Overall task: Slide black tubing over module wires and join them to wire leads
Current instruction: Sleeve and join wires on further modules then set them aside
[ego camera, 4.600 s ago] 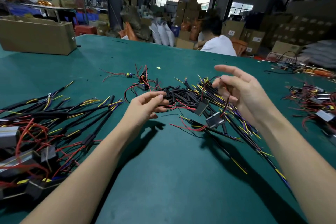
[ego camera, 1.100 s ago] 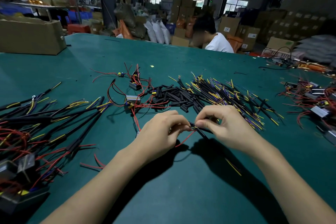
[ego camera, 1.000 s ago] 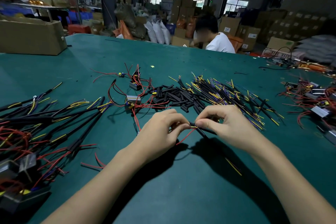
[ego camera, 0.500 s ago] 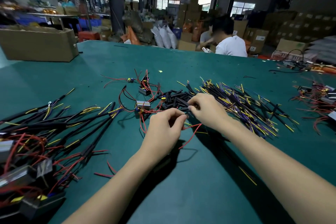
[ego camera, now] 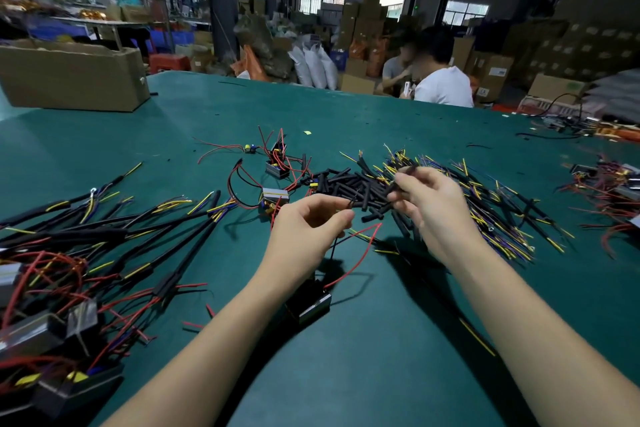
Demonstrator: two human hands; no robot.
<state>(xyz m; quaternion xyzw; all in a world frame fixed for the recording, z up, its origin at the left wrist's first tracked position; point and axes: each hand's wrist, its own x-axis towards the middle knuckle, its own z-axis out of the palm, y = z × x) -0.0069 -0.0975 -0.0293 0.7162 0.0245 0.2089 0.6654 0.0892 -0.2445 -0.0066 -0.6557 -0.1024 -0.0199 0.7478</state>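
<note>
Above green mat: right hand [ego camera: 431, 208] pinches matte black tube [ego camera: 403, 177]; left hand [ego camera: 306, 229] apparently pinches thin wire [ego camera: 334, 246].

Head view (forward-down), table [ego camera: 346, 374] close.

Tubing pile [ego camera: 349, 184] between modules [ego camera: 276, 196] leftward and wire leads [ego camera: 485, 204] rightward.
</note>
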